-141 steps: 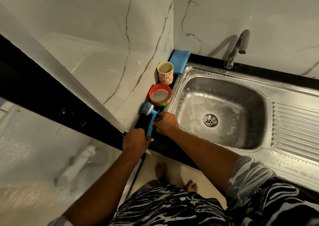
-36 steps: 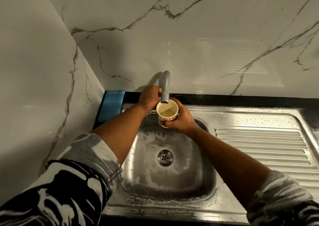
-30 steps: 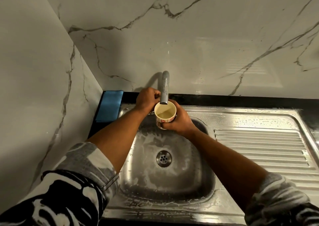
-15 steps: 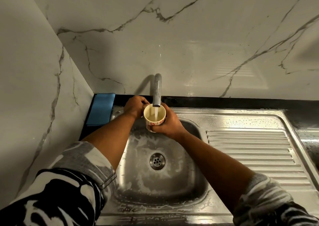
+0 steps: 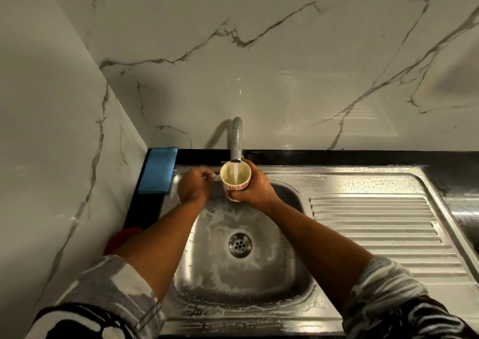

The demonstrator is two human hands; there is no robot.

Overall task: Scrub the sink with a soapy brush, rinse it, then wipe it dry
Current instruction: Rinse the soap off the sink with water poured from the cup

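The steel sink [image 5: 285,294] has white soap film on its basin walls and a round drain [image 5: 239,244] in the middle. My right hand [image 5: 255,191] grips a cream cup with red flowers [image 5: 235,176] under the tap spout [image 5: 236,141]. A stream of water runs from the spout into the cup. My left hand [image 5: 193,186] grips the tap's metal lever just left of the cup. The brush is out of view.
A folded blue cloth [image 5: 158,170] lies on the black counter at the sink's back left corner. A red bowl edge [image 5: 120,239] shows beside my left forearm. The ribbed drainboard [image 5: 375,230] is to the right. Marble walls stand behind and to the left.
The brush was set down by the red bowl, and the cup was brought under the spout. My left hand moved on the tap lever and water now runs into the cup.
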